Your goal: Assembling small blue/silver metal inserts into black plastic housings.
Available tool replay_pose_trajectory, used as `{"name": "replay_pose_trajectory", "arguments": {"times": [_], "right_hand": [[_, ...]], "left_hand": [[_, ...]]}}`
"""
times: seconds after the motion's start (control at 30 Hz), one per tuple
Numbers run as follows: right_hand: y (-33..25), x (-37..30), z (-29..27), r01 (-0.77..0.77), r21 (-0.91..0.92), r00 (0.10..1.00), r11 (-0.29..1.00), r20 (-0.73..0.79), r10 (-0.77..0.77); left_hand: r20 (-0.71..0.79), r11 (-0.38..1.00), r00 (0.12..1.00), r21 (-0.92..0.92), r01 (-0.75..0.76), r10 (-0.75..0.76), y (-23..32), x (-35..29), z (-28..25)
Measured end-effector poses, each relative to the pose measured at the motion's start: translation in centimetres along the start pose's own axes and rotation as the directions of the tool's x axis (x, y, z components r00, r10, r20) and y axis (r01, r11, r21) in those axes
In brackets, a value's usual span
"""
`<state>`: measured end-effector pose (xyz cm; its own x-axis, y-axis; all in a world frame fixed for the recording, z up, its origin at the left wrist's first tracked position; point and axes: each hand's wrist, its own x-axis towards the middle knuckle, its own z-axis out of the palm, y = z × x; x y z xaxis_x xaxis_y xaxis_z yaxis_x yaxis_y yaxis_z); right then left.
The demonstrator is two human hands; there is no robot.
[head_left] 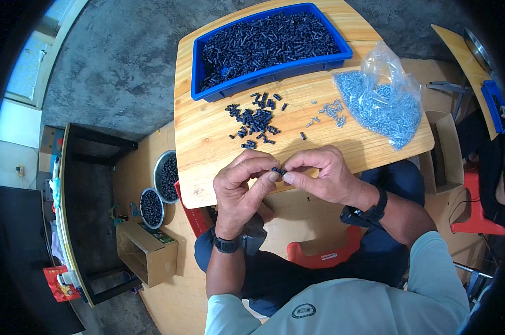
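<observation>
Over the near edge of the wooden table, my left hand [242, 183] and my right hand [326, 174] meet fingertip to fingertip. Both pinch a small black plastic part [279, 171] between thumb and forefinger; the fingers cover much of it. Just beyond them lies a loose pile of similar black plastic parts [255, 120], with a single one [303, 135] apart from it. To the right of the pile are loose silver screws [334, 111]. A clear plastic bag of screws [382, 100] slumps at the table's right side.
A blue tray [275, 67] heaped with black parts fills the table's far side. On the floor at left stand two bowls of black pieces [152, 207] [167, 174], a red crate [190, 215] and a cardboard box [147, 254]. Another person sits at the right by a red stool [473, 209].
</observation>
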<state>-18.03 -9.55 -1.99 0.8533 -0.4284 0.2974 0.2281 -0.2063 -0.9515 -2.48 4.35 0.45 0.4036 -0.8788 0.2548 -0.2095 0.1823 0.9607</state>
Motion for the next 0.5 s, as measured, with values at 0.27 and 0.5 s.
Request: {"name": "replay_pose_trajectory", "arguments": {"times": [0.27, 0.5], "right_hand": [[0.10, -0.17, -0.04, -0.060, 0.030, 0.998, 0.998, 0.022, 0.060], [0.74, -0.28, 0.40, -0.132, 0.147, 0.991, 0.980, 0.019, 0.130]], "left_hand": [[0.057, 0.992, 0.994, 0.087, -0.093, 0.088, 0.09, 0.33, -0.28], [0.050, 0.986, 0.995, 0.135, -0.094, 0.087, -0.16, 0.21, -0.36]]}}
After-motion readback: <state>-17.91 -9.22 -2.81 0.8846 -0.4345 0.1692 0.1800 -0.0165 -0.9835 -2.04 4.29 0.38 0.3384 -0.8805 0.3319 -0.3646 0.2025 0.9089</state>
